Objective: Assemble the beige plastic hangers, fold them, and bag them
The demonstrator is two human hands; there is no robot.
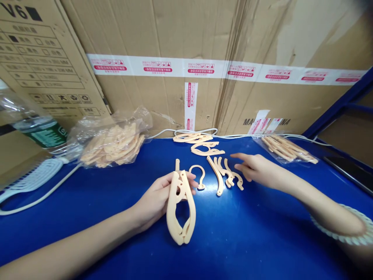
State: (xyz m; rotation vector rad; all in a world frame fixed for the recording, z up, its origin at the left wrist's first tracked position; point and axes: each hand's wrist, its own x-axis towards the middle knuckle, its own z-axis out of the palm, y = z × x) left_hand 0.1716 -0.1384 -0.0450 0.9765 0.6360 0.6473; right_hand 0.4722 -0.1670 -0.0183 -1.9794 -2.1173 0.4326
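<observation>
My left hand (pixel 155 200) grips a folded beige plastic hanger (pixel 190 206), its two arms meeting at the bottom and its middle open. Fingertips show behind its upper right side. Right of it on the blue table lies a loose hanger hook (pixel 202 173). Over the table at the right, my right hand (pixel 253 169) holds nothing, its index finger stretched out. Just left of those fingers are a curved hanger arm (pixel 217 179) and several small curved pieces (pixel 227 171). A partly folded hanger (pixel 205 148) lies beyond them.
More folded hangers (pixel 192 137) lie by the cardboard box (pixel 163 93). Plastic bags of hanger parts stand at left (pixel 116 144) and right (pixel 288 147). A hairbrush (pixel 37 175), a water bottle (pixel 43 132) and a white cable (pixel 55 190) are at left; a dark phone (pixel 349 171) is far right.
</observation>
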